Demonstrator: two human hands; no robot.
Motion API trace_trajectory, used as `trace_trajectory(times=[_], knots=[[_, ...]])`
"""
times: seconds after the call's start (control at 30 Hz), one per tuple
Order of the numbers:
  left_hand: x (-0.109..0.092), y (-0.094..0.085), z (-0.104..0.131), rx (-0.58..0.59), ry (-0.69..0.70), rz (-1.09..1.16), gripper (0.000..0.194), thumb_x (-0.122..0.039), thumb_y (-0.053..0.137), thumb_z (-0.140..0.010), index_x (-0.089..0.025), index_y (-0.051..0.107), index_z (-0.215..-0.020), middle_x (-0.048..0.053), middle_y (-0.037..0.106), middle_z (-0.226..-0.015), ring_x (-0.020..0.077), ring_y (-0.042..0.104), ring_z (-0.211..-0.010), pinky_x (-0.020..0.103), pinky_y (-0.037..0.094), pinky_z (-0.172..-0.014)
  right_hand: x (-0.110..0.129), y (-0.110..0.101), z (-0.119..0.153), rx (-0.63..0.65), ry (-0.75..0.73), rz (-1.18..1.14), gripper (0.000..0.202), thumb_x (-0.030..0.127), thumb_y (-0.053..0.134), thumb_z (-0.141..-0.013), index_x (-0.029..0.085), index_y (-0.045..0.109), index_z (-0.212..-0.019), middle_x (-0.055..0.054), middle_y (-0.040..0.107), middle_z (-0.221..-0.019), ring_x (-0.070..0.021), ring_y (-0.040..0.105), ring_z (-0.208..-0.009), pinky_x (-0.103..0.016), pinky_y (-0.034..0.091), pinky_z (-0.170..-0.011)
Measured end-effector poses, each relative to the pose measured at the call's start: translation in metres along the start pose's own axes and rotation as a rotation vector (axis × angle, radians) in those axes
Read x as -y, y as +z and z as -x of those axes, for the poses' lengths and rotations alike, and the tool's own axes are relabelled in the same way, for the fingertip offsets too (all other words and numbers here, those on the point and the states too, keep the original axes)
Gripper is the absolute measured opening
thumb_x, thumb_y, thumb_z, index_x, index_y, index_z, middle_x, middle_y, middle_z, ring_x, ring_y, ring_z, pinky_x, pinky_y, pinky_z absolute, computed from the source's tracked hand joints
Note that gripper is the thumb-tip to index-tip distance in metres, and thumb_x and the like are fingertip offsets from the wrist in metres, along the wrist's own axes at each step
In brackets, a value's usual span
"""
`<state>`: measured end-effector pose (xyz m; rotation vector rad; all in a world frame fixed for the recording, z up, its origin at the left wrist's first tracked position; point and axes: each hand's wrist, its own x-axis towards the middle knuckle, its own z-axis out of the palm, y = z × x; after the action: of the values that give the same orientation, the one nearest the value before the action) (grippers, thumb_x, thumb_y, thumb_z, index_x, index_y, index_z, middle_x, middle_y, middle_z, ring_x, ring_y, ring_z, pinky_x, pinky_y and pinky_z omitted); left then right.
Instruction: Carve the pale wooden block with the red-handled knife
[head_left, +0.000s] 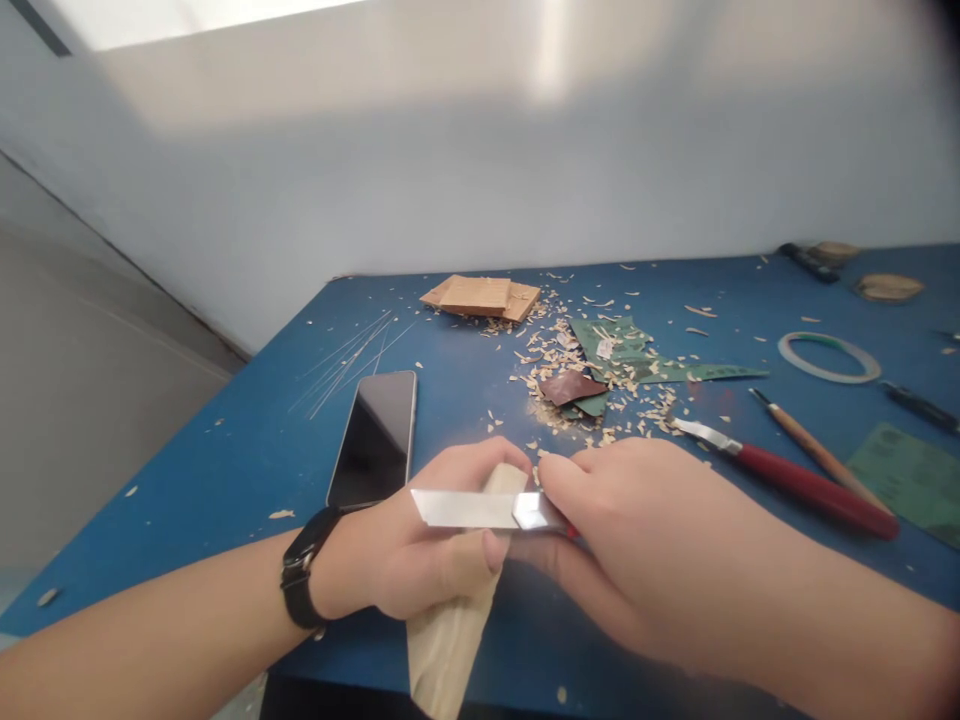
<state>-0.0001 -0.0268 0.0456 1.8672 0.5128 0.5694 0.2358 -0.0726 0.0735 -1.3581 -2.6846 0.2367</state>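
My left hand point(427, 560), with a black band on its wrist, is closed around a pale piece of wood point(448, 645). The wood slants from the table's front edge up between my two hands. In my right hand point(637, 540) is a carving knife point(469, 508), gripped in the fist so that most of its handle is hidden. Its straight blade points left and lies across the upper part of the wood, just above my left thumb. Whether the edge touches the wood I cannot tell.
A phone point(375, 435) lies behind my left hand. Wood shavings point(555, 345) surround green sandpaper point(611, 340) and a brown scrap point(571, 387). Flat wood blocks point(476, 294) sit at the back. Rightward are a red-handled hook knife point(810, 485), a wooden-handled tool point(825, 455) and a tape roll point(829, 372).
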Motion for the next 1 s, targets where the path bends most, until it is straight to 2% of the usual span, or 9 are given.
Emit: trace_trajectory(times=[0.2,0.33,0.47,0.57,0.7,0.83,1.0], knots=[[-0.002,0.003,0.0,-0.033,-0.034,0.01,0.048,-0.065,0.052,-0.111,-0.018,0.061,-0.107,0.001,0.059,-0.086,0.0155,0.051,-0.072,0.027,0.047,-0.066,-0.003,0.004,-0.003,-0.031,-0.015,0.055,0.03,0.047,0.052,-0.11,0.031,0.065,-0.088,-0.002,0.07,-0.071,-0.0278,0.062,-0.053,-0.042,0.027,-0.051],[-0.008,0.006,-0.001,-0.026,-0.106,0.053,0.053,-0.065,0.047,-0.114,-0.018,0.061,-0.095,0.001,0.056,-0.078,0.0146,0.047,-0.068,0.028,0.042,-0.062,-0.01,0.008,-0.002,-0.117,-0.033,0.078,0.033,0.053,0.06,-0.106,0.032,0.062,-0.081,0.0,0.066,-0.065,-0.0259,0.059,-0.05,-0.041,0.024,-0.049],[-0.01,0.007,-0.001,-0.02,-0.117,0.08,0.057,-0.069,0.049,-0.113,-0.017,0.062,-0.096,0.0,0.057,-0.079,0.0137,0.047,-0.067,0.027,0.041,-0.063,-0.01,0.01,0.002,-0.186,-0.056,0.069,0.024,0.04,0.069,-0.101,0.031,0.062,-0.08,0.002,0.068,-0.065,-0.025,0.06,-0.05,-0.041,0.027,-0.049],[-0.007,0.007,-0.001,-0.034,-0.091,0.064,0.057,-0.072,0.055,-0.109,-0.017,0.061,-0.096,-0.001,0.055,-0.079,0.0127,0.045,-0.067,0.026,0.04,-0.062,-0.007,0.009,0.004,-0.191,-0.059,0.039,0.018,0.031,0.067,-0.097,0.032,0.062,-0.08,0.004,0.069,-0.064,-0.0234,0.061,-0.048,-0.042,0.028,-0.048],[-0.003,0.007,-0.003,-0.053,-0.109,-0.003,0.056,-0.073,0.064,-0.102,-0.018,0.059,-0.092,-0.001,0.056,-0.077,0.0132,0.046,-0.067,0.026,0.039,-0.06,-0.005,0.01,0.003,-0.208,-0.07,0.01,0.021,0.027,0.064,-0.093,0.033,0.056,-0.075,0.004,0.067,-0.061,-0.0203,0.056,-0.043,-0.041,0.026,-0.047],[-0.001,0.007,-0.004,-0.048,-0.139,-0.035,0.05,-0.067,0.067,-0.099,-0.019,0.057,-0.087,-0.002,0.057,-0.073,0.0127,0.047,-0.064,0.026,0.039,-0.058,-0.005,0.011,0.0,-0.141,-0.051,0.03,0.022,0.034,0.064,-0.094,0.034,0.055,-0.074,0.003,0.067,-0.061,-0.0231,0.058,-0.046,-0.041,0.024,-0.048],[0.0,0.001,-0.005,0.008,-0.124,-0.057,0.038,-0.053,0.072,-0.096,-0.019,0.057,-0.086,-0.003,0.058,-0.072,0.0115,0.047,-0.061,0.025,0.036,-0.056,-0.007,0.011,-0.003,-0.041,-0.035,0.068,0.024,0.032,0.063,-0.096,0.033,0.053,-0.075,0.002,0.069,-0.065,-0.0249,0.062,-0.049,-0.042,0.023,-0.049]])
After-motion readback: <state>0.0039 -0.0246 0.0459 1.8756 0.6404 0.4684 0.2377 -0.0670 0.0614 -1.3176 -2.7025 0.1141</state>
